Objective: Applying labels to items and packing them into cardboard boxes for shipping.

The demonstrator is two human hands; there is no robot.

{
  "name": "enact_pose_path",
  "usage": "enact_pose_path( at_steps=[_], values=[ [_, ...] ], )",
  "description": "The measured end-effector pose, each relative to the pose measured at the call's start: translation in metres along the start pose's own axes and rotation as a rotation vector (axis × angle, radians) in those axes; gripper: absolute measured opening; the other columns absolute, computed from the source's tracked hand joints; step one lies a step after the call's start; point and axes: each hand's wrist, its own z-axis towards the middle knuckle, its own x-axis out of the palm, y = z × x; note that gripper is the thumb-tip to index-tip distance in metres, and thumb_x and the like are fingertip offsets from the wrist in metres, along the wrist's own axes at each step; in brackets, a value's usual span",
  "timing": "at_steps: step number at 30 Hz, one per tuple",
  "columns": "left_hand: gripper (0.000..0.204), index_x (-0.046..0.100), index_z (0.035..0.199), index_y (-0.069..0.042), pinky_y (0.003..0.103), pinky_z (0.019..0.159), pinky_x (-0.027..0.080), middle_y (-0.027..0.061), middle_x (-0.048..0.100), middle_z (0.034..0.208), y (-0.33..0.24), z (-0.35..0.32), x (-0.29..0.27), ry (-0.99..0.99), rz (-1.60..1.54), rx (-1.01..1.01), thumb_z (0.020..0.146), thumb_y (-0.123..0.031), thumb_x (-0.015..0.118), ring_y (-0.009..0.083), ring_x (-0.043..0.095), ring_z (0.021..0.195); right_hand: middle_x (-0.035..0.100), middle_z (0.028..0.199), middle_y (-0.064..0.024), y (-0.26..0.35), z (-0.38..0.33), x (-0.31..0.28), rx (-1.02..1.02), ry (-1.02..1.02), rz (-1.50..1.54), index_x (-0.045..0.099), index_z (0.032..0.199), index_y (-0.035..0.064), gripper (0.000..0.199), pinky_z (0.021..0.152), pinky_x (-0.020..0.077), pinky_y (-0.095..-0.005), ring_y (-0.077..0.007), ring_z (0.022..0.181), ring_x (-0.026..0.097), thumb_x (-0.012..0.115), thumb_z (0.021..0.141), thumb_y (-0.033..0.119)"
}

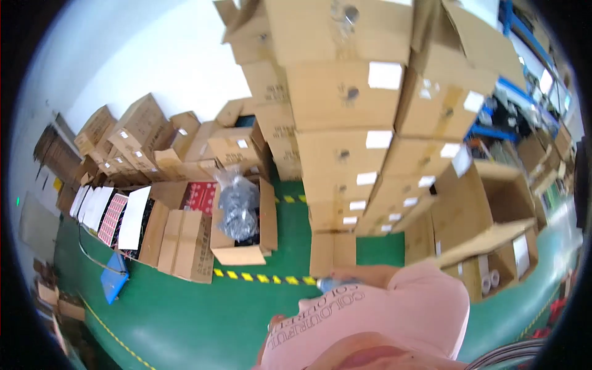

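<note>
In front of my chest, my right hand (348, 272) is closed round what looks like a clear bluish plastic bottle (335, 284), lying sideways with one end to the left. Blur and my pink shirt hide much of the bottle and the fingers. Low on the left, a small part of my left hand or wrist (277, 320) shows beside the shirt; its fingers are hidden. Just beyond the bottle, a small cardboard box (332, 251) stands on the green floor (246, 314).
Tall stacks of cartons (342, 92) rise ahead. To the left stand an open carton (242, 254) with a clear plastic bag (239, 206), a closed carton (180, 243) and a blue platform (114, 277). Large open boxes (459, 203) stand right. Yellow-black tape (262, 279) crosses the floor.
</note>
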Motion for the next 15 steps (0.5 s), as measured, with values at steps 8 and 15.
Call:
enact_pose_path(
  at_steps=[8,15],
  values=[
    [0.047,0.057,0.128,-0.008,0.045,0.095,0.047,0.0167,0.063,0.123,-0.173,-0.059,-0.004,-0.266,-0.119,0.233,0.088,-0.032,0.053,0.0355,0.060,0.112,0.066,0.097,-0.0133,-0.079,-0.039,-0.163,-0.589,0.705,-0.432,0.064,0.115,0.0131,0.030,0.079,0.0475,-0.0398,-0.0260,0.085,0.061,0.058,0.090,0.030],
    [0.047,0.060,0.125,-0.011,0.041,0.089,0.051,0.0161,0.067,0.113,-0.100,-0.138,0.016,-0.282,-0.583,0.507,0.084,-0.034,0.063,0.0323,0.064,0.105,0.064,0.083,-0.0015,0.245,0.180,0.030,0.082,0.780,-0.436,0.063,0.103,0.0117,0.017,0.049,0.0402,-0.0276,-0.0129,0.064,0.055,0.055,0.090,0.018]
  ],
)
